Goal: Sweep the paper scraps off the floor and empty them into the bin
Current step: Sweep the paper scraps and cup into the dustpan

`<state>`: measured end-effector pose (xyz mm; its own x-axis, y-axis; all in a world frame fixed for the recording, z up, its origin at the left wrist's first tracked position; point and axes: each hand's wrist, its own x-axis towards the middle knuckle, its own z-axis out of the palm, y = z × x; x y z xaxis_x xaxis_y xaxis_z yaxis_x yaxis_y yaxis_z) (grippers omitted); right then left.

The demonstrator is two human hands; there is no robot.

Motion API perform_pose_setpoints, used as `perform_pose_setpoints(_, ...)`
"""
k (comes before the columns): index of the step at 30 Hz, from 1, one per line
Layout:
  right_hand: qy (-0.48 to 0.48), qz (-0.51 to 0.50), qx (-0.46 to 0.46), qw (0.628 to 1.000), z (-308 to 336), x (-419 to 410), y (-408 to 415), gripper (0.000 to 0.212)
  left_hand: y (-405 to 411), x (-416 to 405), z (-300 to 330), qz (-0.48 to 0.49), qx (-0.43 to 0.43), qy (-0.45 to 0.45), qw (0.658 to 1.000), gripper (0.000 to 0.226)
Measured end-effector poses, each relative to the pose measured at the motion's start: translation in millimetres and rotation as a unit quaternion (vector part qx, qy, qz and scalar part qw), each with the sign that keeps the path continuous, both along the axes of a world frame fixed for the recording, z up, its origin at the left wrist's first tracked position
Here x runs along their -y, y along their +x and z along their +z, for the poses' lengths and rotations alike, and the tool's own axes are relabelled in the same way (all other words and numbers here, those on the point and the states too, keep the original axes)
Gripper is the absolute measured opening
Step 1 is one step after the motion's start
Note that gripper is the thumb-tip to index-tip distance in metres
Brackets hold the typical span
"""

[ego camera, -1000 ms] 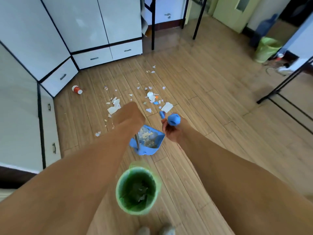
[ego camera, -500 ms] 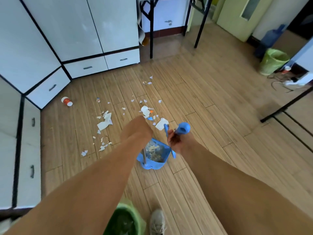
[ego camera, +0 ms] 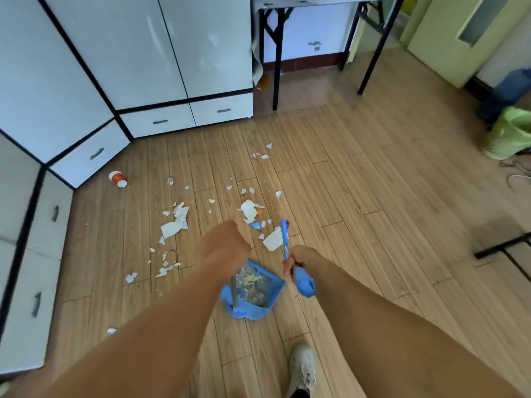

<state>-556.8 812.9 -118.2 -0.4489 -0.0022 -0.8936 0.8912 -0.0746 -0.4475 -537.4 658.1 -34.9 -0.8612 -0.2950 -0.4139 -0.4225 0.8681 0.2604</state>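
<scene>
Step in hand, as a judgement: mid-sweep, between collecting passes. The dustpan [ego camera: 253,291] sits low over the floor [ego camera: 359,196] holding a partial load of scraps, and plenty of paper scraps [ego camera: 175,225] lie scattered ahead of it.

Left hand [ego camera: 222,245] is closed as a fist on the dustpan's upright metal handle [ego camera: 234,293]; its fingers are curled under and hidden, seen from the back only. Right hand [ego camera: 298,258] grips the blue broom handle [ego camera: 285,239], fingers [ego camera: 288,267] wrapped round it, with the handle's fat blue end cap [ego camera: 304,282] poking out toward the camera. The broom head is not clearly visible.

Scrap positions: a big white piece [ego camera: 273,241] just beside the broom handle, a cluster [ego camera: 249,212] just beyond the hands, more to the left and further out toward the cabinets [ego camera: 161,119]. An orange-and-white cup [ego camera: 117,178] lies on its side near the cabinet corner.

A green-lined bin [ego camera: 508,133] stands far right, well apart from the pan.

Next move calls for the pan lip flat on the floor facing the pile, then the nearest scraps dragged in. The large piece may ride over the lip or fold rather than slide.
</scene>
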Motion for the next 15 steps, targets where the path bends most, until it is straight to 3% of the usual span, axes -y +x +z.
perform_pose_setpoints(4,0.082,0.065,-0.011,0.995,-12.5,-11.6,-40.2,0.030,-32.1,-8.7,-13.1,0.024,-0.001,0.004,1.000,0.009)
perform_pose_setpoints(15,0.097,0.180,0.040,0.978,-37.4,37.6,-82.0,0.024,-68.3,2.2,-14.8,0.055,-0.007,-0.002,0.998,0.016)
